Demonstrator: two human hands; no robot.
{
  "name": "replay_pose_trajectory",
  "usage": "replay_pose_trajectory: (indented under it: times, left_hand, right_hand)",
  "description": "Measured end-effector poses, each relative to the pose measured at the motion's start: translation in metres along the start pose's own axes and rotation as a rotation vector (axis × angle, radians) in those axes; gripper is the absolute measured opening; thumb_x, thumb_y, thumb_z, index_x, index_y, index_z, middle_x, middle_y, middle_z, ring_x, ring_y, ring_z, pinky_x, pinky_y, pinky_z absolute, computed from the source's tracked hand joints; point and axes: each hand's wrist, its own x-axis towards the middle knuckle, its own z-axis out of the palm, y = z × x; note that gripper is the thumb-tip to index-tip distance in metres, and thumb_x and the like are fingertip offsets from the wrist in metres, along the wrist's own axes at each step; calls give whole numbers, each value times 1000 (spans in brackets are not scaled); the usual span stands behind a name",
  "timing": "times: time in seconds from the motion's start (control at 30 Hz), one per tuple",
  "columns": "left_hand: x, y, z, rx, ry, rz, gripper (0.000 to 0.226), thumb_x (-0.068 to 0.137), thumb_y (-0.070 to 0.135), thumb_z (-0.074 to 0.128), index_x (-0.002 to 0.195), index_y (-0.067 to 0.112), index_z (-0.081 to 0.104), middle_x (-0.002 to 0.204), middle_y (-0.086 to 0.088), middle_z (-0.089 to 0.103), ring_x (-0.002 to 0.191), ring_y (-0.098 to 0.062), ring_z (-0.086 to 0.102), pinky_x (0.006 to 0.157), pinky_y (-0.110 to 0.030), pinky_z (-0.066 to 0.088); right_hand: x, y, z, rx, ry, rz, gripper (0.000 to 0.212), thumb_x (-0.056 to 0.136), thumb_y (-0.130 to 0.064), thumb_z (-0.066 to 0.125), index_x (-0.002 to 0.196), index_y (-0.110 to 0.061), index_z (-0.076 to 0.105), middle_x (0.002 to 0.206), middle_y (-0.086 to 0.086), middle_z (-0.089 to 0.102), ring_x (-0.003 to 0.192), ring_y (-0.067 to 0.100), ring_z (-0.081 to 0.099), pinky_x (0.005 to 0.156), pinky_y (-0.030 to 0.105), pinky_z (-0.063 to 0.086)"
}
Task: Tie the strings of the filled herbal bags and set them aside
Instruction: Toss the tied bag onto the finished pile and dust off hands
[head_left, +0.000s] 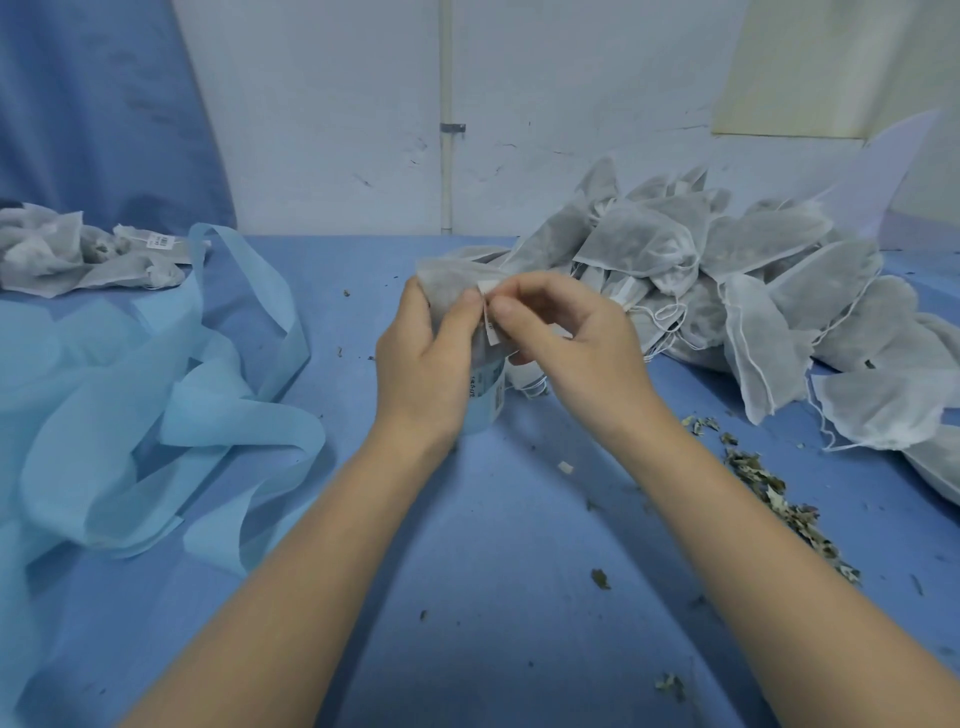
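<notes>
Mid-bench, one filled bag (447, 291) held up off the blue bench (493, 545). Left hand (423, 358) wraps round its body; right hand (566, 332) pinches the small paper tag (489, 312) at the bag's mouth, thumb and forefinger closed on it. String itself hard to make out between the fingers. Step looks like tying, knot not yet visible. Big pile (753, 291) of bags waits far right; a small heap (78, 249) sits far left, likely the done ones. Next move probably calls for drawing the string tight, then setting the bag leftward. Loose herb crumbs (779, 493) lie near right.
</notes>
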Motion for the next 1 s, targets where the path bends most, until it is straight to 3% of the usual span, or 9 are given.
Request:
replay_pose_trajectory:
  times: [0.17, 0.23, 0.3, 0.47, 0.63, 0.77, 0.87, 0.93, 1.0]
  left_hand:
    - [1, 2, 1, -43, 15, -37, 25, 77, 42, 66, 82, 21, 55, 87, 3, 64, 83, -12, 60, 79, -28, 49]
    - [4, 0, 1, -41, 60, -60, 15, 89, 32, 62, 82, 20, 56, 84, 4, 62, 80, -11, 58, 74, -22, 47]
    - [7, 0, 0, -45, 69, -85, 15, 94, 28, 55, 88, 16, 61, 82, 6, 63, 78, -9, 58, 70, -18, 44]
    - [6, 2, -3, -112, -18, -82, 18, 93, 27, 58, 79, 18, 65, 73, 5, 68, 70, -8, 64, 69, -28, 52]
    - [5, 2, -5, -207, -165, -182, 16, 85, 13, 67, 101, 7, 67, 96, -9, 73, 92, -24, 70, 90, -43, 53]
    - [6, 2, -4, -259, -202, -208, 32, 73, 13, 71, 104, 4, 66, 98, -10, 73, 95, -25, 69, 91, -44, 52]
    - [6, 0, -4, -256, -163, -202, 14, 82, 5, 66, 96, 7, 68, 92, -7, 74, 89, -22, 71, 86, -40, 54]
    - [5, -2, -3, -246, -128, -205, 10, 84, 5, 63, 93, 11, 67, 86, -2, 74, 82, -17, 71, 73, -32, 56]
    - [5, -2, -2, -230, -105, -226, 9, 84, 8, 62, 89, 14, 65, 76, 5, 72, 69, -10, 68, 55, -22, 50]
  right_hand:
    - [-1, 2, -2, -91, -46, -87, 17, 84, -10, 71, 88, -25, 64, 82, -5, 59, 72, 6, 51, 68, 24, 49]
    - [-1, 2, -3, -143, -77, -140, 19, 83, -12, 72, 97, -24, 66, 84, -4, 55, 72, 5, 49, 69, 23, 47]
    - [1, 4, -4, -222, -100, -214, 27, 84, -14, 72, 110, -20, 68, 82, -7, 48, 70, -1, 46, 70, 12, 39]
    - [4, 13, -7, -286, -49, -272, 42, 86, -23, 67, 127, -23, 57, 81, -5, 39, 80, -4, 40, 83, 9, 33]
    - [4, 18, -15, -399, -75, -207, 37, 96, -24, 53, 131, -29, 42, 87, -4, 34, 93, 13, 36, 98, 17, 28]
    - [1, 11, -15, -264, -23, -125, 32, 95, -26, 56, 125, -36, 54, 91, -9, 32, 97, 8, 37, 94, 9, 27]
    - [2, 6, -12, -115, 121, 33, 51, 81, -29, 74, 126, -33, 50, 101, -9, 37, 88, -4, 43, 87, 18, 41]
    - [4, 5, -10, 179, 132, 268, 64, 75, -24, 78, 125, -28, 38, 104, -8, 49, 75, -5, 57, 69, 19, 51]
    - [4, 6, -5, 524, 66, 451, 56, 77, -11, 77, 119, -18, 41, 87, -3, 63, 59, 4, 61, 50, 18, 48]
